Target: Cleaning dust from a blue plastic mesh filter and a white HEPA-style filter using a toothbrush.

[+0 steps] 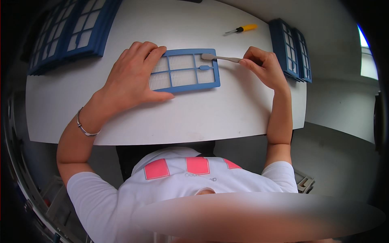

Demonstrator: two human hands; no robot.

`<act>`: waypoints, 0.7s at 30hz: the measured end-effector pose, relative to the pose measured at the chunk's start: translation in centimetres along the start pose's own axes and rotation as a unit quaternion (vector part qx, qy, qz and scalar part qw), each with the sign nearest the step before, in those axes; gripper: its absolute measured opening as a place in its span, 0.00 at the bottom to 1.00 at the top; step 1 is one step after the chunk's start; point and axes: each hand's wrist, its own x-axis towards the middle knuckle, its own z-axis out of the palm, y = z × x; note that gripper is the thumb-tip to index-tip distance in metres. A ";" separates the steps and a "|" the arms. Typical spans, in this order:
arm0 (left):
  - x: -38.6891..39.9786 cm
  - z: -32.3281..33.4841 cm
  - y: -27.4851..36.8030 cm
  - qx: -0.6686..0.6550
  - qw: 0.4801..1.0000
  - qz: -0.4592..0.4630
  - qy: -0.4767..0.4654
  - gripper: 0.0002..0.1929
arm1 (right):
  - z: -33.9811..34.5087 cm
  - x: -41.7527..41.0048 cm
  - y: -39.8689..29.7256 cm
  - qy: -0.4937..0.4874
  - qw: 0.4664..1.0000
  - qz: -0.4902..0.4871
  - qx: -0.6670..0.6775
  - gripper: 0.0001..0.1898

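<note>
A blue-framed pleated air filter (184,86) lies flat on the white table in front of me. My left hand (136,71) grips its left end, fingers over the far edge and thumb by the near edge, covering that end. My right hand (263,65) pinches the handle of a grey-brown toothbrush (228,58). The brush head rests on or just over the filter's upper right corner section, above the small blue oval tab. Whether the bristles touch the pleats cannot be told.
Stacks of similar blue-framed filters (98,45) stand at the far left of the white table (188,121). More filters (288,51) stand at its right edge. A yellow-handled screwdriver (247,28) lies beyond the filter. Part of a dark object (193,1) shows at the far edge.
</note>
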 end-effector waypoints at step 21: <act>-0.1 0.2 0.1 0.004 1.000 0.001 0.002 0.53 | -0.9 -0.7 0.7 -0.071 0.993 0.043 0.079 0.21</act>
